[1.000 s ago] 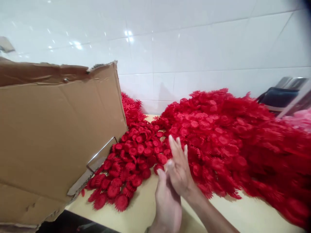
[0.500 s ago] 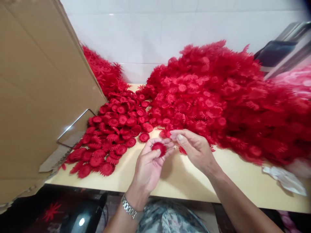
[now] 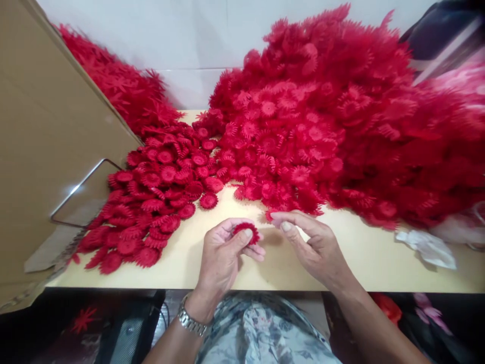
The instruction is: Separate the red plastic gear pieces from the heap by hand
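Note:
My left hand (image 3: 224, 253), with a metal watch on the wrist, pinches a small red plastic flower piece (image 3: 247, 230) between thumb and fingers above the pale table (image 3: 359, 258). My right hand (image 3: 310, 242) hovers just to the right of it, fingers loosely curled and pointing left, with a small red bit at the fingertips near the big heap's edge. A big heap of red flower pieces (image 3: 326, 121) fills the table behind. A flatter spread of round red pieces (image 3: 159, 192) lies to the left.
A large cardboard sheet (image 3: 49, 141) leans at the left, with a metal wire handle on it. Crumpled white plastic (image 3: 426, 247) lies at the right. Pink material (image 3: 462, 76) and a dark object sit at the far right. White tiled wall behind.
The view has tilted down from the wall to the table. My hands have come apart from a pressed-together pose, and the left one now holds a red flower piece.

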Demonstrator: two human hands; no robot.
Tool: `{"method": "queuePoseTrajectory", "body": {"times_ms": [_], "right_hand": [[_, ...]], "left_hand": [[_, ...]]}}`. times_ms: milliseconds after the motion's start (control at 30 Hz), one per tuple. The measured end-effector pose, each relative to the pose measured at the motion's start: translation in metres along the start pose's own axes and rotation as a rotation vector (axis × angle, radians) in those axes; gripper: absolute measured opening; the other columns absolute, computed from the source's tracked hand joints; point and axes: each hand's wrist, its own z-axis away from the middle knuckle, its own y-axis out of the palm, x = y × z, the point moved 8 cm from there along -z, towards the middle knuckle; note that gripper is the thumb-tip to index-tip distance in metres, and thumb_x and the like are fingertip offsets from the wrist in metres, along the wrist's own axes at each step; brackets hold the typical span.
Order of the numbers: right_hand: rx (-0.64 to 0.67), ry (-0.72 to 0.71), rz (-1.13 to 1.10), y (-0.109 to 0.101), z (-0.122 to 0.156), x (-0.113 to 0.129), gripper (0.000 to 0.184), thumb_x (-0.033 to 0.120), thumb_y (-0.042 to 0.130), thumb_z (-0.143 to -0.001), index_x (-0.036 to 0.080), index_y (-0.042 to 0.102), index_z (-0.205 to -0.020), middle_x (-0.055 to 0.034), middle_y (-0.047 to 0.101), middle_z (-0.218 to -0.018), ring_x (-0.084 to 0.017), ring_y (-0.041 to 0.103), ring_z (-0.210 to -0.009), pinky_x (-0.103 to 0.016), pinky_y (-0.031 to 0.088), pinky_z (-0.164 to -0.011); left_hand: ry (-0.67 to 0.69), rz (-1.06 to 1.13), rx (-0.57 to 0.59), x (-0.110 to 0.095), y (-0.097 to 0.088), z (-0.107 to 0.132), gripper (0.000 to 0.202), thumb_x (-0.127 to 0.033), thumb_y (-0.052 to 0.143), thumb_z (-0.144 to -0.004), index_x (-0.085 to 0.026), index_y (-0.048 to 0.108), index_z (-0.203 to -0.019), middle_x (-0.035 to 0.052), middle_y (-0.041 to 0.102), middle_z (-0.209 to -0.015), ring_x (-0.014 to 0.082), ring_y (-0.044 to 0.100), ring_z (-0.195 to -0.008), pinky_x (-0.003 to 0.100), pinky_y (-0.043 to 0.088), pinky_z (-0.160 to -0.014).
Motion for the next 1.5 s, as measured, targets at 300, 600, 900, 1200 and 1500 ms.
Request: {"method": "queuePoseTrajectory", "body": {"times_ms": [300, 600, 900, 1200, 1500], "right_hand": [[0.053, -0.078, 0.039, 0.013, -0.003, 0.022, 0.011, 0.026, 0.06, -0.079, 0.018, 0.057, -0.085, -0.0002, 0.058, -0.072, -0.011, 0.055, -0.066, -0.023, 0.044, -0.062], [0.014, -0.324, 0.338, 0.03, 0.001, 0.031, 0.022, 0.011, 0.037, -0.086, 0.018, 0.049, -0.069, -0.001, 0.05, -0.06, -0.012, 0.045, -0.055, -0.024, 0.038, -0.052], [-0.471, -0.296, 0.816, -0.092, -0.093, 0.034, 0.026, 0.011, 0.039, -0.086, 0.013, 0.06, -0.1, -0.013, 0.063, -0.09, -0.023, 0.056, -0.088, -0.038, 0.045, -0.079], [0.087, -0.193, 0.346, -0.002, -0.048, 0.036, 0.022, 0.026, 0.067, -0.071, 0.02, 0.059, -0.09, -0.0038, 0.056, -0.085, -0.018, 0.055, -0.077, -0.028, 0.049, -0.064], [0.231, -0.198, 0.117, 0.015, -0.039, 0.026, 0.012, 0.015, 0.051, -0.085, 0.017, 0.063, -0.082, -0.0003, 0.056, -0.072, -0.01, 0.054, -0.065, -0.019, 0.043, -0.058]], "left_hand": [[-0.044, -0.2, 0.008, 0.015, 0.005, 0.0, 0.026, -0.036, 0.066, -0.071, -0.014, 0.055, -0.062, -0.005, 0.051, -0.037, 0.0079, 0.044, -0.025, 0.014, 0.031, -0.023], [-0.104, -0.256, 0.092, 0.027, 0.009, 0.004, 0.025, -0.038, 0.064, -0.072, -0.014, 0.057, -0.078, -0.0024, 0.054, -0.045, 0.0085, 0.047, -0.037, 0.015, 0.039, -0.032], [-0.087, -0.106, -0.028, 0.014, 0.006, -0.007, 0.026, -0.03, 0.075, -0.06, -0.014, 0.061, -0.075, 0.0063, 0.068, -0.072, 0.0044, 0.045, -0.034, 0.013, 0.029, -0.028], [-0.081, 0.104, 0.098, 0.003, 0.035, -0.015, 0.022, -0.027, 0.063, -0.076, -0.012, 0.063, -0.093, 0.0045, 0.066, -0.07, 0.0131, 0.06, -0.059, 0.023, 0.049, -0.056], [-0.046, 0.101, 0.189, 0.004, 0.038, -0.009, 0.016, -0.019, 0.06, -0.077, -0.011, 0.068, -0.089, 0.0085, 0.07, -0.081, 0.0181, 0.065, -0.073, 0.031, 0.053, -0.069]]}}
